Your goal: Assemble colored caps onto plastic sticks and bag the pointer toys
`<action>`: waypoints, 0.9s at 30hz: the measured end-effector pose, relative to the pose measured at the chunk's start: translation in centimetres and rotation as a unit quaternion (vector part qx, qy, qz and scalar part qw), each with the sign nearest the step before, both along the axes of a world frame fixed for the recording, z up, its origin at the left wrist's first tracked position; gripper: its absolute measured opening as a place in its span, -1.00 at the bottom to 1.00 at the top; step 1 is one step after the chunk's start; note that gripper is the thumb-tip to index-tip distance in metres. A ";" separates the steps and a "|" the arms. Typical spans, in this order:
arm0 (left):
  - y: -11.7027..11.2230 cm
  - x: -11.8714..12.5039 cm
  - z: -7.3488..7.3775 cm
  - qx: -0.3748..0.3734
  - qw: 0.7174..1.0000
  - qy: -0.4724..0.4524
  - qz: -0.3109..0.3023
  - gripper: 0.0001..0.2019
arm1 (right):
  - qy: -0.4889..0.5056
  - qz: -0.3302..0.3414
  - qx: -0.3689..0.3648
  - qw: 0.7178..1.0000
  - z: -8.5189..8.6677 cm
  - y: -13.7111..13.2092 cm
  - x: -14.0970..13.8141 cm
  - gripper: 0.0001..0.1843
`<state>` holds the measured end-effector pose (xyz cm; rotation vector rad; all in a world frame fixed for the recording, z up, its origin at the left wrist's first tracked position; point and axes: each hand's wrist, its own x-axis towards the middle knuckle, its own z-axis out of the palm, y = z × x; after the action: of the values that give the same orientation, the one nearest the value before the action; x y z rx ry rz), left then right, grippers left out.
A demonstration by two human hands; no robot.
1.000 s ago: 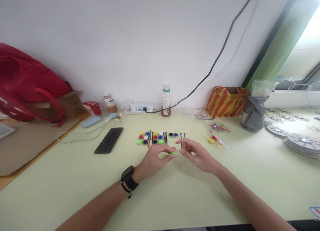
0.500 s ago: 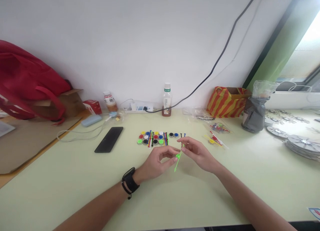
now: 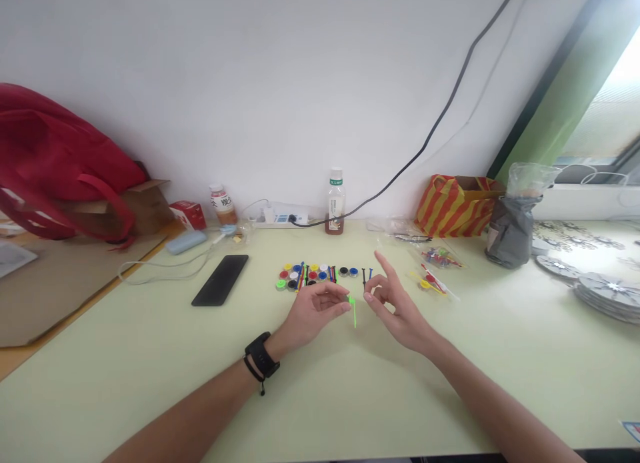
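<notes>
Between the thumb and fingertips of my left hand (image 3: 320, 313) is a bright green plastic spinner arrow (image 3: 354, 312), its thin shaft hanging down above the table. My right hand (image 3: 395, 309) is just right of it, not touching it, with the index finger raised and the other fingers bent. Nothing shows in that hand. Behind my hands lie rows of small coloured discs (image 3: 281, 285) with coloured arrows (image 3: 301, 276) among them. Two loose arrows, one black (image 3: 364, 278) and one blue (image 3: 371, 274), lie by the right fingers.
A black phone (image 3: 220, 280) lies left of the discs. To the right are red and yellow arrow parts (image 3: 433, 280) and a plastic bag of coloured pieces (image 3: 441, 257). A drink bottle (image 3: 335, 203) and a power strip (image 3: 287, 217) stand along the wall. Grey discs (image 3: 607, 291) are stacked far right.
My right hand has let go of the green spinner arrow and lifted its index finger. The arrow stays in my left hand and now hangs more steeply.
</notes>
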<state>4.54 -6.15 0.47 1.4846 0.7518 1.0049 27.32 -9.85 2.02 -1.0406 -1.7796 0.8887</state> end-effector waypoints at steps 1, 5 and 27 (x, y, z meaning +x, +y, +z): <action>0.0 0.0 -0.1 0.001 1.000 -0.001 0.004 -0.70 | -0.004 0.033 -0.026 0.999 0.1 0.0 0.0 -0.53; 0.2 -0.2 -0.2 0.007 1.000 0.002 0.016 -0.68 | 0.002 0.119 -0.099 0.988 0.5 0.2 0.0 -0.30; -0.7 0.0 0.1 0.095 0.994 0.062 0.007 -0.74 | 0.064 0.087 -0.166 0.980 -0.4 0.6 -0.8 -0.55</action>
<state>4.54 -6.81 0.53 1.7209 0.7732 1.0242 26.56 -9.20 1.58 -1.0170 -1.6670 1.3679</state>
